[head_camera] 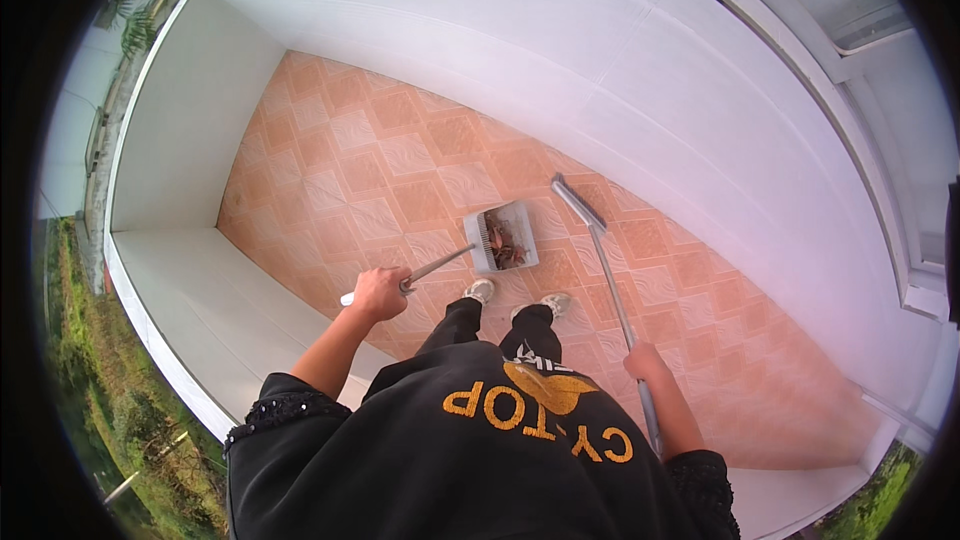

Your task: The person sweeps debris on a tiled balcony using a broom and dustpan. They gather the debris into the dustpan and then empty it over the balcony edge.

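My left hand (381,293) is closed around the handle of a long-handled dustpan (533,236). The pan rests on the tiled floor in front of my feet, with dry leaves and dirt (504,244) inside and a row of comb teeth along its rear side. In my right hand (648,364) is the grey handle of a broom (576,202). Its narrow head, with dark bristles, is on or just above the floor to the right of the dustpan, near the long wall. Broom head and pan are apart.
Patterned orange and pink tiles (360,217) cover the balcony floor. A long white wall (525,52) runs along the far side, with a window frame (862,90) above it at right. Low parapets (187,112) enclose the left end and near side; greenery lies beyond.
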A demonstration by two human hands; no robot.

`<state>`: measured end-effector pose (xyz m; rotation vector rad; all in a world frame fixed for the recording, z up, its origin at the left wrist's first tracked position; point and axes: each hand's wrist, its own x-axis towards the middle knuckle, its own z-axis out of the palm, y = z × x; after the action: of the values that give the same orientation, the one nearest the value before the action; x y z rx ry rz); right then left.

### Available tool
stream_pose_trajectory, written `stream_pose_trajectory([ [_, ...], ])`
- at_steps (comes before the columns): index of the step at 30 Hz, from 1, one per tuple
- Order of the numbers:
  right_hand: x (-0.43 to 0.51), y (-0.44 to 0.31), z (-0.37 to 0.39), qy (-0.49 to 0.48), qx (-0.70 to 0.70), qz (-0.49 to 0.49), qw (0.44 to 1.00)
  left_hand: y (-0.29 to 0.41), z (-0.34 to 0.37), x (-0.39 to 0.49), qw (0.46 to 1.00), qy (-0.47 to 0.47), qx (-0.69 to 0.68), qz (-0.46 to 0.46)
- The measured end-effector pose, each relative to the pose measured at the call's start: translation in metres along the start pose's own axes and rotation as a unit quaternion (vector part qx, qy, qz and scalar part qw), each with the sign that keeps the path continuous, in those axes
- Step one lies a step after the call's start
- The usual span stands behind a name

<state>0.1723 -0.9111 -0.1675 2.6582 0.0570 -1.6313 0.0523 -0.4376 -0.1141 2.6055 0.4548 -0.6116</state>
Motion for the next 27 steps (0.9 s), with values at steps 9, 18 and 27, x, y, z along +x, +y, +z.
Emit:
stream_pose_trajectory([
  [9, 0.121, -0.111, 0.058, -0.07, -0.399, -0.211, 0.89, -0.084, 0.051, -0.095, 0.989, 0.073, -0.022, -0.126],
  [18, 0.05, -0.16, 0.016, 0.052, -0.216, -0.174, 0.959, -0.1, 0.085, -0.171, 0.959, 0.105, -0.058, -0.256],
  [27, 0.207, -0.304, -0.016, 0.196, -0.204, -0.137, 0.949, -0.098, 0.133, -0.204, 0.928, 0.148, -0.113, -0.324],
])
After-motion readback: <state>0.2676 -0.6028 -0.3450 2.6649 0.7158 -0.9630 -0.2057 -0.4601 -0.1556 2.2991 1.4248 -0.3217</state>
